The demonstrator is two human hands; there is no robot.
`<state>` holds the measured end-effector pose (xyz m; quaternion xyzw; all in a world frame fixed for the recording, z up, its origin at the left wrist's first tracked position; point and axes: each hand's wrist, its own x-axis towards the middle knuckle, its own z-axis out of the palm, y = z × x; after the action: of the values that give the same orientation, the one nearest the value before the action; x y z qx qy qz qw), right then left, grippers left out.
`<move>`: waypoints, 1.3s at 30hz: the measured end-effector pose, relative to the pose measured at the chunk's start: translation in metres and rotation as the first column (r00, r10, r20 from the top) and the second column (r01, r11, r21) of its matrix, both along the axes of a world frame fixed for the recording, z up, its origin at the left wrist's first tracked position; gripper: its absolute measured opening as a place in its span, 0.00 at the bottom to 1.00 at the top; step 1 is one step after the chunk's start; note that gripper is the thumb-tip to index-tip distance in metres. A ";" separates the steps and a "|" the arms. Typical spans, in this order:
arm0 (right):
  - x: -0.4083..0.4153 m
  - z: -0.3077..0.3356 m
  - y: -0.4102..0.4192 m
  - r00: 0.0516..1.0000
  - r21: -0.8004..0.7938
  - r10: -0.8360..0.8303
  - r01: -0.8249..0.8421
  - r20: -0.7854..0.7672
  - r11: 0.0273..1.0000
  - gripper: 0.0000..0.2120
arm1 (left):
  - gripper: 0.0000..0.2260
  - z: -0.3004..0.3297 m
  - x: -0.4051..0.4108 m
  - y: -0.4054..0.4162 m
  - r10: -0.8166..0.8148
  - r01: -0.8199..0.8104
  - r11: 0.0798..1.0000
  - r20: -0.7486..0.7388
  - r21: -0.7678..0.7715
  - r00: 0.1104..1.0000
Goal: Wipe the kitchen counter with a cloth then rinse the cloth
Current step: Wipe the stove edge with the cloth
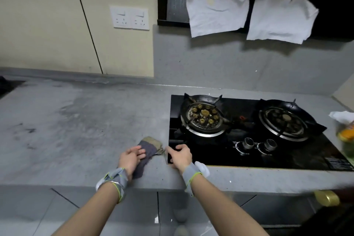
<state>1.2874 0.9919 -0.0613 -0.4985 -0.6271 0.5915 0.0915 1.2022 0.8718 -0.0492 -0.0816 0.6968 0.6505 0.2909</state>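
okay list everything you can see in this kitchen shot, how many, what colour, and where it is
cloth: one, grey and tan, on the counter left of the stove
counter: one, grey, smudged dark at left
stove: one, black, set in the counter at right
burners: two, black rings, on the stove
knobs: two, silver, stove front
paper towels: two, white, hanging above the stove
sockets: two, white, on the cream wall
left hand: one, pressing on the cloth
right hand: one, fingers curled at the stove's front left corner; contact with the cloth unclear
wristbands: two, grey, on both wrists
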 end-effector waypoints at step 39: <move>-0.241 0.082 0.257 0.832 -0.202 -0.475 0.432 -0.285 0.879 0.14 | 0.31 -0.071 -0.301 0.087 -0.902 0.168 0.145 -0.060 -0.975 0.428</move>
<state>1.0465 1.2491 0.0204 -0.5330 -0.4273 0.6660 0.2995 0.9016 0.9591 -0.1198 0.3048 0.9379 -0.0130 0.1654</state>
